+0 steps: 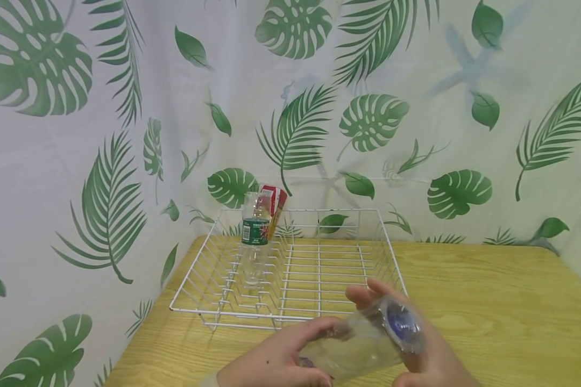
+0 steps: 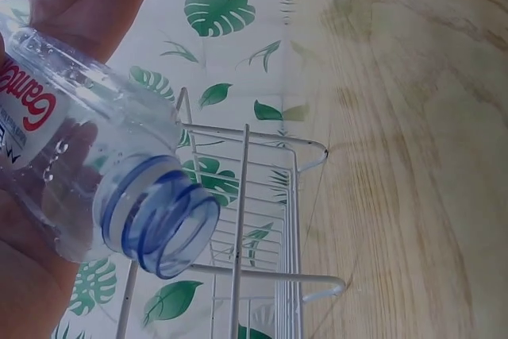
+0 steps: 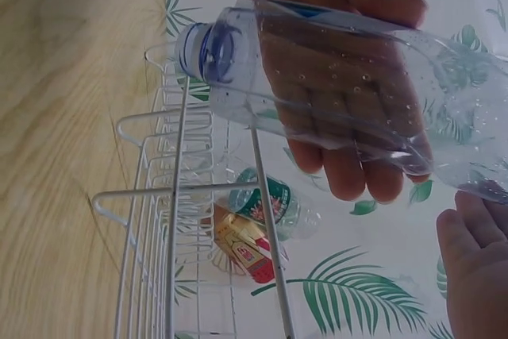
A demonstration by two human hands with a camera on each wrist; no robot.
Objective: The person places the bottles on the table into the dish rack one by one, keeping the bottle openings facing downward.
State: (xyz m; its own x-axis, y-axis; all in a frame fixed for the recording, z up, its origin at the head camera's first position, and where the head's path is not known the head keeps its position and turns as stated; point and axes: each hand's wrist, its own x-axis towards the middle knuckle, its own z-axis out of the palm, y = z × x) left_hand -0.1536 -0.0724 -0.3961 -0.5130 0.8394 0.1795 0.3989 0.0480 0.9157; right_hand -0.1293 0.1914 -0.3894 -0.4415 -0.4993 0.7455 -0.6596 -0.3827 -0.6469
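A clear plastic bottle (image 1: 353,344) lies tilted between both hands, blurred in the head view. Its uncapped blue neck (image 2: 163,216) and red-lettered label (image 2: 28,105) show in the left wrist view. My left hand (image 1: 283,352) curls its thumb and fingers round the left end of the bottle. At the blue end, my right hand (image 1: 428,344) has its palm and fingers against the bottle. The right wrist view shows those fingers (image 3: 341,172) fairly straight, seen partly through the clear plastic. Waterdrops cling to the bottle's wall.
A white wire basket (image 1: 319,314) stands on the wooden table (image 1: 489,306) just beyond my hands. Inside its left part are a green-labelled bottle (image 1: 255,231) and a red and yellow carton (image 1: 277,207). A leaf-patterned curtain (image 1: 252,64) hangs behind.
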